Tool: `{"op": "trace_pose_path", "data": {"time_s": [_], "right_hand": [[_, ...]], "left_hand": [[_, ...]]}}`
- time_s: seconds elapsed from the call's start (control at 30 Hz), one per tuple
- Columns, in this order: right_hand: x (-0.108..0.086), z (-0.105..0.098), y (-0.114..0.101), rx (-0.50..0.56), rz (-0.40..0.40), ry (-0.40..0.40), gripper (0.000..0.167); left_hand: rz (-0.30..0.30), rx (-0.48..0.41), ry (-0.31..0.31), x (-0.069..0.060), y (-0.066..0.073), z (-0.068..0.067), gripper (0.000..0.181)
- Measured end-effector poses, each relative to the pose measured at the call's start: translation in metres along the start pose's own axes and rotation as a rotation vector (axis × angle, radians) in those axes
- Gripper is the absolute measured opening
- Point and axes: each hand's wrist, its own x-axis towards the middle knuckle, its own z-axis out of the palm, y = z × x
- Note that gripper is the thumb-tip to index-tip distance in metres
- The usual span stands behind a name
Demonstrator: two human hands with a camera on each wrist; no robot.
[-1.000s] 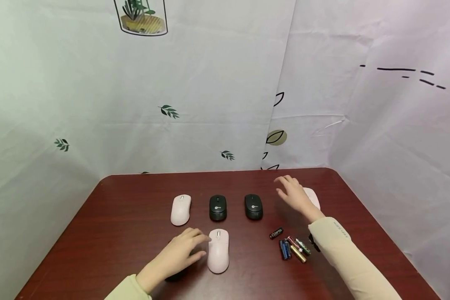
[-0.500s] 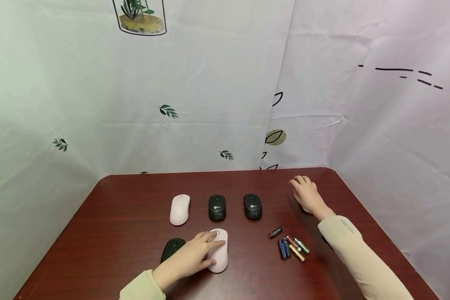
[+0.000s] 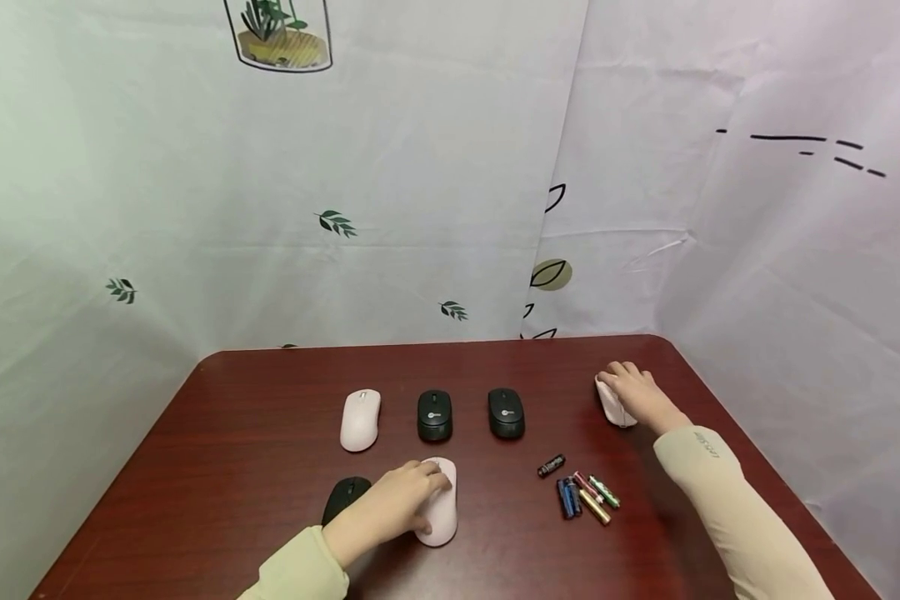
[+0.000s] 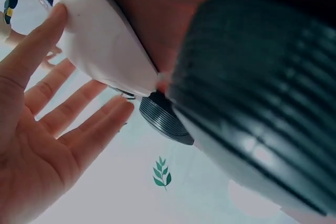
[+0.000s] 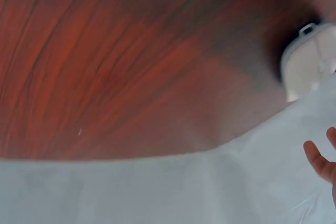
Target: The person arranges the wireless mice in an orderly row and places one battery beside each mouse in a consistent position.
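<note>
My left hand [image 3: 390,507] rests over the left side of a white mouse [image 3: 442,518] near the front centre. In the left wrist view, the thumb of that hand [image 4: 52,140] touches the mouse [image 4: 100,35] and the other fingers reach out nearly straight. A black mouse [image 3: 343,497] lies partly behind my left hand. At the right, my right hand [image 3: 641,398] grips the upper end of another white mouse [image 3: 615,407]. The right wrist view shows that mouse [image 5: 312,59] and a few fingertips [image 5: 320,163]; the grip itself is hidden there.
A white mouse [image 3: 360,421] and two black mice, one centre-left [image 3: 435,417] and one centre-right [image 3: 506,414], stand in a back row. Several loose batteries [image 3: 570,498] lie right of centre, with a black one [image 3: 551,466] behind them. Fabric surrounds the table [image 3: 232,467].
My left hand has moved right onto the white mouse, uncovering part of the black one. My right hand has moved right to the other white mouse, which now lies at a different angle.
</note>
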Motion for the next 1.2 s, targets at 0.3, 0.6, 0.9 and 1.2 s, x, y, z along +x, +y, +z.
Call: {"op": "trace_pose_path", "data": {"time_s": [0.3,0.6,0.9,1.2], "right_hand": [[-0.006,0.010,0.015,-0.375,-0.218,-0.005,0.066],[-0.008,0.014,0.023,-0.485,-0.328,0.031,0.059],[-0.003,0.015,0.030,-0.558,-0.332,-0.005,0.063],[0.000,0.018,0.027,-0.494,-0.330,-0.060,0.052]], "left_hand": [[0.014,0.040,-0.034,0.007,0.004,-0.003,0.046],[0.007,0.056,-0.057,0.009,0.004,-0.004,0.044],[-0.022,0.076,-0.094,0.015,0.008,-0.007,0.042],[-0.015,0.064,-0.096,0.013,0.008,-0.006,0.041]]}}
